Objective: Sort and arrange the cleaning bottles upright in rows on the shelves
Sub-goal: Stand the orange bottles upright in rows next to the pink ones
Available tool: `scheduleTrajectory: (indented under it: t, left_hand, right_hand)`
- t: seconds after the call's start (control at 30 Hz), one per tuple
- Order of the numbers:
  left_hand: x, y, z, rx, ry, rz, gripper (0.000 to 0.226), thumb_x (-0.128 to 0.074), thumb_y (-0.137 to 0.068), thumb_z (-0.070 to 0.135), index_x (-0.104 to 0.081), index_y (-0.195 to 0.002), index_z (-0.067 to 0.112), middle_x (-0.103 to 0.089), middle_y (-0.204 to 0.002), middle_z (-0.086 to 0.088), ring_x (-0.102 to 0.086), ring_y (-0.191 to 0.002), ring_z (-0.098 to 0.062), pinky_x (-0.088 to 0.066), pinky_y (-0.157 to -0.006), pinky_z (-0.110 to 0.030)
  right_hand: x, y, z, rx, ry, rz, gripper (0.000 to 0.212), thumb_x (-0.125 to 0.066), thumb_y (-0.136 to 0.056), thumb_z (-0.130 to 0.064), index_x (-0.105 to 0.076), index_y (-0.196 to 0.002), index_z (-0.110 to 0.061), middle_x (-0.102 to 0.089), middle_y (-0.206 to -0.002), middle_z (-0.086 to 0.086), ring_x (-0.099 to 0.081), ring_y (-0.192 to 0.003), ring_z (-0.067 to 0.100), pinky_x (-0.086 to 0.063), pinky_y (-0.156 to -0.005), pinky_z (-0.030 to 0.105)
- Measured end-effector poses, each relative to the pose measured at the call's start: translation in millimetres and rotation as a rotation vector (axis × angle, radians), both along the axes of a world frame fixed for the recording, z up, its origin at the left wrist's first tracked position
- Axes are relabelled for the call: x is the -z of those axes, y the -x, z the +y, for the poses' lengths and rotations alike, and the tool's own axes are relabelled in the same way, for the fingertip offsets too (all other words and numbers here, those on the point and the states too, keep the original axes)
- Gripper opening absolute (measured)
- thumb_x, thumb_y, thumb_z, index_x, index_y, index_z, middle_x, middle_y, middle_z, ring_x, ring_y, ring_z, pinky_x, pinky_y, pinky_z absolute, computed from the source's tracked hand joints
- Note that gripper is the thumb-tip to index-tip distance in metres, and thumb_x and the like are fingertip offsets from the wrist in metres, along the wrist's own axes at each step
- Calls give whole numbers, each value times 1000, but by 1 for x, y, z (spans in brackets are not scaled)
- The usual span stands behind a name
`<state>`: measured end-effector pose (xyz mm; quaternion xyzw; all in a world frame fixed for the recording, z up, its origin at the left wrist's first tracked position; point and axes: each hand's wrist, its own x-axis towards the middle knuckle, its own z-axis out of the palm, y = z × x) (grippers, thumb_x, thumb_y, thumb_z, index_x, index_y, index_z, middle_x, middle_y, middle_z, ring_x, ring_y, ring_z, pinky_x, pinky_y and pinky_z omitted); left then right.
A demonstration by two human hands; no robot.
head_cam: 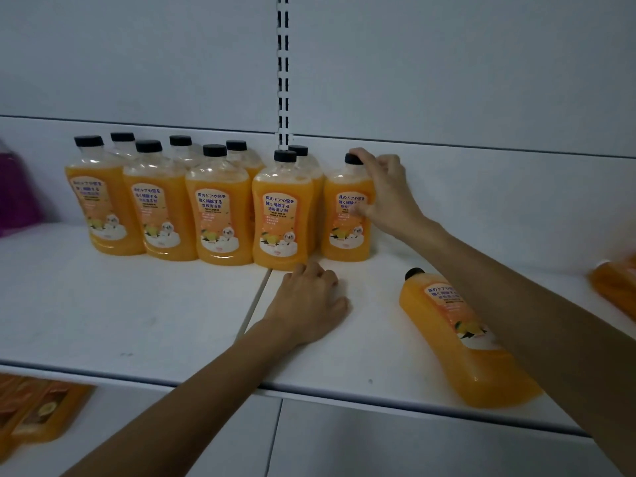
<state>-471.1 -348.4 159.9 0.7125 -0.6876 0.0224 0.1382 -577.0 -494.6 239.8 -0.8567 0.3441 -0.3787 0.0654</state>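
Several orange cleaning bottles with black caps stand upright in two rows [220,208] on the white shelf [137,304]. At the right end of the front row stands one more orange bottle [344,228]; my right hand [385,191] grips it, fingers on the cap and thumb on the label. My left hand [309,301] rests on the shelf, fingers loosely curled, just in front of the neighbouring bottle [282,215]. Another orange bottle [457,335] lies on its side to the right, partly hidden under my right forearm.
A further orange bottle [616,284] lies at the right edge. A purple object [13,191] sits at the far left. Orange packages [38,411] lie on the lower shelf at bottom left. A slotted upright [283,74] runs up the back wall.
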Motion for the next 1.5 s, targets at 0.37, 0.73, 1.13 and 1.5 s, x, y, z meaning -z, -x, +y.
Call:
scheduleTrajectory:
  t: [0.37, 0.73, 1.13, 1.5]
  left_hand:
    - [-4, -1, 10, 117, 113, 98, 40, -50, -91, 36, -52, -126, 17, -52, -127, -2, -47, -115, -18, -39, -99, -34]
    - [-27, 82, 23, 114, -83, 558, 65, -40, -84, 65, -50, -132, 23, -56, -132, 2, -53, -114, -15, -44, -99, -37]
    - [-2, 120, 37, 40, -96, 643, 89, -40, -63, 82, -40, -134, 27, -53, -132, 4, -52, -116, -18, -45, -99, -43]
    - [-15, 58, 33, 231, 54, 930, 95, -66, -82, 31, 4, -145, 39, -42, -123, 19, -51, -107, 0, -47, -79, -11]
  right_hand:
    - [-9, 20, 2, -69, -117, 6, 91, -75, -78, -20, -18, -149, -28, -40, -125, 8, -43, -112, 18, -35, -90, 22]
    - [26, 117, 23, 106, -345, 242, 63, -62, -86, -45, -38, -140, -25, -55, -122, 6, -54, -92, 16, -47, -83, 31]
    - [39, 130, 47, 20, -711, 333, 54, -61, -77, -60, -58, -114, -21, -63, -103, -3, -63, -89, 13, -51, -75, 27]
    - [12, 70, 66, -47, -280, -264, 69, -74, -76, -41, -40, -132, -19, -48, -114, -7, -51, -98, 11, -43, -67, 12]
